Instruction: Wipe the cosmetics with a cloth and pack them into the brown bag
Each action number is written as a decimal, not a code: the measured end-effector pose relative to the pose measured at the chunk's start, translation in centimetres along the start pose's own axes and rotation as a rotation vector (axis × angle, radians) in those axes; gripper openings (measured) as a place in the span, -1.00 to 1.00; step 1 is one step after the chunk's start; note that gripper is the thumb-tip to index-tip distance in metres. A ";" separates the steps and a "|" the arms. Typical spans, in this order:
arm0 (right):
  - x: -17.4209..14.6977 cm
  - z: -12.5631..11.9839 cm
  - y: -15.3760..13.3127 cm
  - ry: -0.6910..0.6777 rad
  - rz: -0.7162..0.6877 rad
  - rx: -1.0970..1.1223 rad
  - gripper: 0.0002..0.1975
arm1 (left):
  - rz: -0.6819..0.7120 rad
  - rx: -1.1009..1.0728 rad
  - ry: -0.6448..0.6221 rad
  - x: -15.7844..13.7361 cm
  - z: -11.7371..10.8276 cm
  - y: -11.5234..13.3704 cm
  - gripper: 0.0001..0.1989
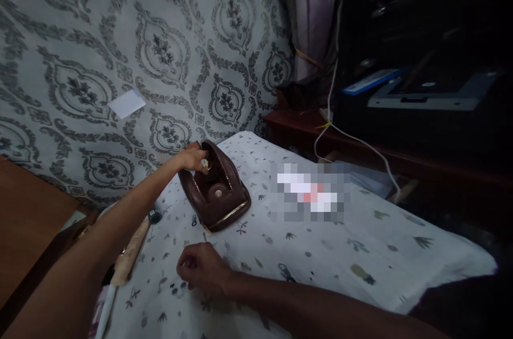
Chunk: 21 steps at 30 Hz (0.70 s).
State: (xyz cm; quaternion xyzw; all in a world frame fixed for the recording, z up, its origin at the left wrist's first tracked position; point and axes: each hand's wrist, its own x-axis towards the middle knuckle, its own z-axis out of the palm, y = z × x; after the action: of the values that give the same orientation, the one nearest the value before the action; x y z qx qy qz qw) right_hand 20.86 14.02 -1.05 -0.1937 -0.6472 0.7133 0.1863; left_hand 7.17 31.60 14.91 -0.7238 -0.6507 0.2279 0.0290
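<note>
A dark brown zippered handbag (pixel 212 189) lies on the patterned white cloth, its top open and a round magnetic snap showing inside. My left hand (pixel 194 160) reaches over the bag's far left rim with the fingers closed at the opening. At those fingertips shows a small pale yellowish thing (pixel 206 164), too small to name. Nearer to me, my right hand (pixel 204 267) hovers over or rests on the cloth in a loose curl, apart from the bag, with nothing visible in it.
A beige tube (pixel 132 251) and a small dark-capped item (pixel 154 215) lie by my left forearm. Right of the bag is a pixelated patch. A white cable (pixel 356 139) hangs near the dark red shelf (pixel 296 120). A white card (pixel 127 104) is on the patterned wall.
</note>
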 end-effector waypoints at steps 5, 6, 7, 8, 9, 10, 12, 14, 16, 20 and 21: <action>0.0 0.0 0.1 -0.006 0.011 0.034 -0.93 | -0.020 0.019 -0.028 -0.6 0.0 0.2 -0.39; 0.0 0.0 0.2 -0.010 0.012 0.035 -0.93 | -0.019 0.019 -0.028 -0.7 0.0 0.2 -0.37; 0.0 0.1 0.2 -0.012 0.013 0.037 -0.93 | -0.016 0.017 -0.027 -0.8 0.0 0.2 -0.36; 0.0 0.1 0.3 -0.013 0.016 0.040 -0.92 | -0.011 0.013 -0.028 -0.9 0.1 0.1 -0.35; 0.1 0.1 0.3 -0.014 0.017 0.045 -0.92 | -0.004 0.006 -0.028 -0.9 0.1 0.1 -0.35; 0.0 0.1 0.4 -0.012 0.013 0.045 -0.92 | 0.006 -0.001 -0.029 -1.0 0.1 -0.1 -0.35; 0.0 0.1 0.3 -0.005 -0.001 0.042 -0.91 | 0.029 -0.018 -0.028 -1.1 0.1 -0.3 -0.36; -0.1 0.0 0.2 -0.010 0.006 0.041 -0.90 | 0.049 -0.037 -0.025 -1.2 0.2 -0.6 -0.36; -0.1 0.0 0.0 -0.017 0.022 0.039 -0.91 | 0.056 -0.050 -0.025 -1.1 0.6 -0.7 -0.36; -0.2 0.0 -0.2 -0.021 0.034 0.040 -0.91 | 0.048 -0.047 -0.057 -0.5 1.6 -0.4 -0.39; -0.2 0.0 -0.2 -0.026 0.038 0.050 -0.91 | 0.046 -0.044 -0.066 -0.3 1.8 -0.2 -0.39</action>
State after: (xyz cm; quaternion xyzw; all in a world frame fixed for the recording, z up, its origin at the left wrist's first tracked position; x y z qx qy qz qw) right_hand 21.04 13.97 -0.86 -0.1921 -0.6276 0.7353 0.1690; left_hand 6.26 30.86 13.44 -0.7312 -0.6392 0.2378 -0.0139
